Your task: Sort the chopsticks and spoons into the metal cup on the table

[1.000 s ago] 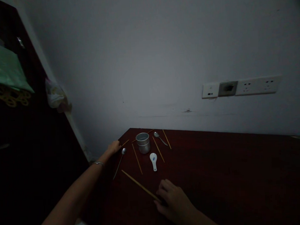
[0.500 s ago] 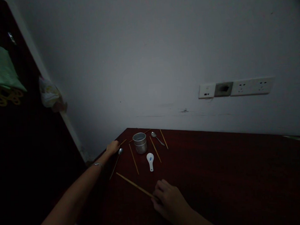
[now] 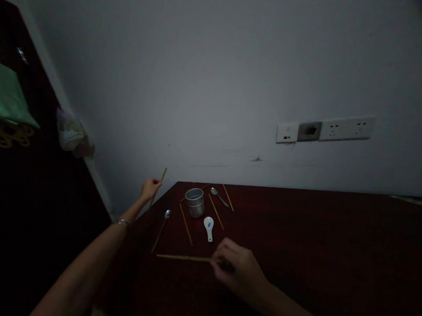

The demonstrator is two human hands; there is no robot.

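My left hand (image 3: 151, 187) is closed around a chopstick (image 3: 163, 174), raised and tilted beyond the table's left edge. My right hand (image 3: 236, 264) pinches the end of another chopstick (image 3: 182, 257), which points left, low over the front of the table. A metal cup (image 3: 195, 203) stands upright near the far left corner. Several chopsticks lie around it, one of them (image 3: 186, 225) to its left and another (image 3: 216, 212) to its right. In front of the cup is a white spoon (image 3: 209, 228) with a blue mark. Two metal spoons lie at the left (image 3: 161, 230) and behind right (image 3: 219, 196).
The dark red table (image 3: 298, 238) meets a pale wall (image 3: 208, 93) at the back. Wall sockets (image 3: 346, 129) are set above the table at the right. A plastic bag (image 3: 69, 131) hangs at the left beside a dark door (image 3: 34, 193) with a green cloth (image 3: 5, 92).
My left hand has lifted its chopstick off the table, up and to the left. The chopstick in my right hand has swung from slanted to nearly level across the view.
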